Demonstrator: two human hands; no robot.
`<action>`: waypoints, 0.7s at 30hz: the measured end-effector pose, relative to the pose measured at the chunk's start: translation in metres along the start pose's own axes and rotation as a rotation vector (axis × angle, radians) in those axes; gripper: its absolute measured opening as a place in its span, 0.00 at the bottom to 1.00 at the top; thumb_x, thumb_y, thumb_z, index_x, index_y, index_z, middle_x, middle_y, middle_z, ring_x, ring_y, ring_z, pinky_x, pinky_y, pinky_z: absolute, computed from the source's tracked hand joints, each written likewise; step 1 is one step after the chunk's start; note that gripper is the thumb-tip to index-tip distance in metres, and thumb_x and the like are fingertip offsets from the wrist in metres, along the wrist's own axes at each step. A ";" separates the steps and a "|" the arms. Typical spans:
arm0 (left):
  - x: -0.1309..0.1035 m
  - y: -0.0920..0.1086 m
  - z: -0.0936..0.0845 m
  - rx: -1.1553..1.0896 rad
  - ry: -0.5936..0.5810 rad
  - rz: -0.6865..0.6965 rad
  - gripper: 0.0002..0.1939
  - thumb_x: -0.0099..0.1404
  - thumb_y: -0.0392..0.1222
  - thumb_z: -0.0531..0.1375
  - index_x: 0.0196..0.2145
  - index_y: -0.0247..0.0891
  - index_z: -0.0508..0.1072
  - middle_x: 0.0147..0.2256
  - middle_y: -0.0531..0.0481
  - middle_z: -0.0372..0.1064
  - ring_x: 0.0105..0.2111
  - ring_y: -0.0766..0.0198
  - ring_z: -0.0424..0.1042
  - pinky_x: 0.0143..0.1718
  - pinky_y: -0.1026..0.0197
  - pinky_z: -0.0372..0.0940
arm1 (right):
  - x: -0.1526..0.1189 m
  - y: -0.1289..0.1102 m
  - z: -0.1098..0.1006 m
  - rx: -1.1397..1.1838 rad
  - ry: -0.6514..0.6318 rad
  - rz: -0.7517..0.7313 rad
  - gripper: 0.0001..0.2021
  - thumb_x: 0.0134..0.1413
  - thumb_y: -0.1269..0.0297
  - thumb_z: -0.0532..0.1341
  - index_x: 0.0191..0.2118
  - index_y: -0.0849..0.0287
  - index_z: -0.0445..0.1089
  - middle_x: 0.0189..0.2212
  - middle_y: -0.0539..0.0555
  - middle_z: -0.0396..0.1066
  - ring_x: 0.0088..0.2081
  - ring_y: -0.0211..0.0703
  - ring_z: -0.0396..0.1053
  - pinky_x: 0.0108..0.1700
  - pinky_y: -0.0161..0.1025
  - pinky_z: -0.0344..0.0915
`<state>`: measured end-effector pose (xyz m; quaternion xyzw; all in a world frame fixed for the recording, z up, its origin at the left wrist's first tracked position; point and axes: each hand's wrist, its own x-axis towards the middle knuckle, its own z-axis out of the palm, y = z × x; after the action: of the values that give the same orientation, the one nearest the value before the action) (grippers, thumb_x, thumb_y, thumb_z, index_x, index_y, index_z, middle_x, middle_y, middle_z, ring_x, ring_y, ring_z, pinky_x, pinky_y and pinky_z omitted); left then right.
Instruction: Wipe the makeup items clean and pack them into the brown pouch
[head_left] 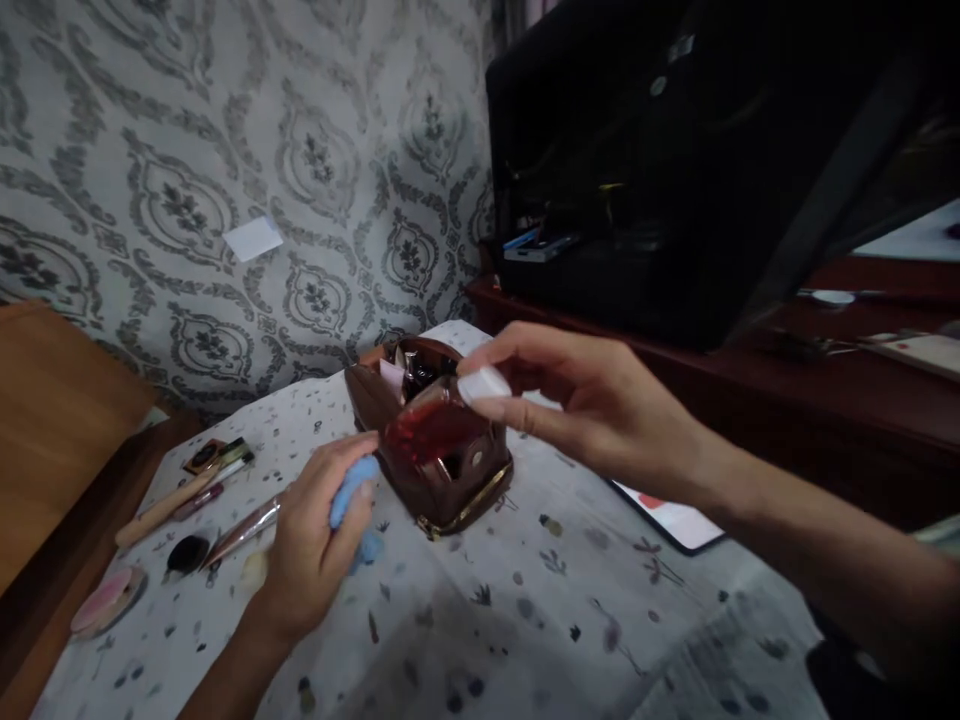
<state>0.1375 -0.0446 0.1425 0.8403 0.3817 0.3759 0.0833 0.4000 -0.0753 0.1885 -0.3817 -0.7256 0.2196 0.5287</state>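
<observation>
My left hand [315,545] rests on the table, closed around a light blue sponge [352,495]. My right hand [592,405] hovers above an open brown cosmetic pouch [457,480] and pinches the white cap of a small bottle [431,430] filled with red liquid. The bottle hangs tilted at the pouch's mouth, just right of my left hand. Inside the pouch several small items show, dark and hard to tell apart.
The table carries a white floral cloth [525,610]. At the left lie a wooden-handled brush [169,500], a slim pink tube [244,528], a black round lid [187,553] and a pink compact [109,598]. A white tablet-like slab [675,520] lies right of the pouch. A black case [660,170] sits on the dark shelf behind.
</observation>
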 end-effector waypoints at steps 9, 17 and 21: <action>0.008 -0.019 0.017 0.416 -0.204 0.497 0.21 0.68 0.29 0.53 0.58 0.33 0.66 0.57 0.40 0.68 0.60 0.54 0.62 0.60 0.52 0.63 | 0.065 0.049 0.001 -0.416 -0.294 -0.312 0.06 0.63 0.71 0.57 0.45 0.61 0.67 0.42 0.55 0.67 0.39 0.39 0.65 0.42 0.37 0.62; 0.005 -0.019 0.016 0.402 -0.175 0.505 0.21 0.65 0.26 0.56 0.55 0.30 0.69 0.53 0.39 0.71 0.59 0.52 0.65 0.57 0.53 0.65 | 0.100 0.062 -0.005 -0.469 -0.400 -0.299 0.02 0.61 0.72 0.59 0.39 0.61 0.68 0.36 0.50 0.70 0.39 0.38 0.66 0.41 0.35 0.59; 0.003 -0.022 0.017 0.391 -0.173 0.511 0.23 0.63 0.25 0.57 0.56 0.31 0.69 0.53 0.39 0.71 0.59 0.51 0.66 0.56 0.52 0.67 | 0.101 0.072 0.002 -0.460 -0.435 -0.264 0.03 0.60 0.73 0.60 0.39 0.61 0.69 0.37 0.51 0.71 0.39 0.39 0.67 0.39 0.35 0.60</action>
<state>0.1379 -0.0244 0.1230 0.9377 0.2148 0.2317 -0.1443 0.4059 0.0486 0.1961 -0.3380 -0.8951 0.0563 0.2854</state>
